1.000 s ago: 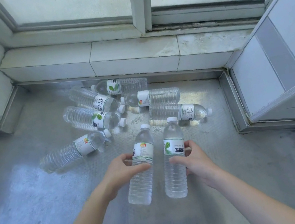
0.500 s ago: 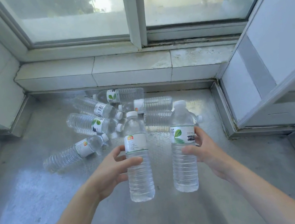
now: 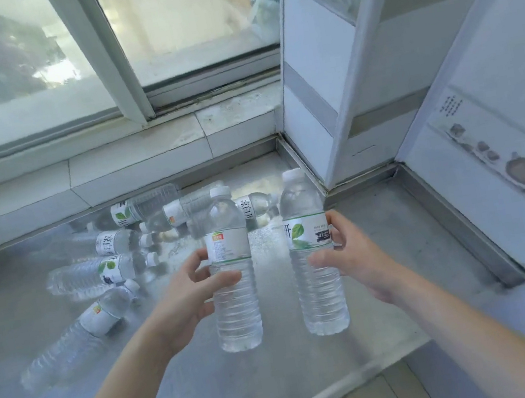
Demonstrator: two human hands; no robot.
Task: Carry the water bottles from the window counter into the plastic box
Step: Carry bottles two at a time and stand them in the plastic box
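Note:
My left hand (image 3: 188, 294) grips a clear water bottle (image 3: 237, 310) with a white cap and white label, held upright above the metal window counter (image 3: 389, 281). My right hand (image 3: 356, 259) grips a second upright bottle (image 3: 320, 293) with a green-leaf label, just to the right of the first. Both bottles hang clear of the counter. Behind and to the left, several more water bottles (image 3: 93, 275) lie on their sides in a loose pile. The plastic box is not in view.
The window (image 3: 158, 42) and its tiled sill (image 3: 143, 156) run along the back. A white tiled pillar (image 3: 338, 81) and a tiled wall (image 3: 493, 177) close the right side. The counter's front edge (image 3: 338, 391) runs bottom right, with floor below.
Both hands have lifted their bottles off the counter and stood them upright, then drawn them toward me. The view has swung to the right and tilted; the lying bottles stay put.

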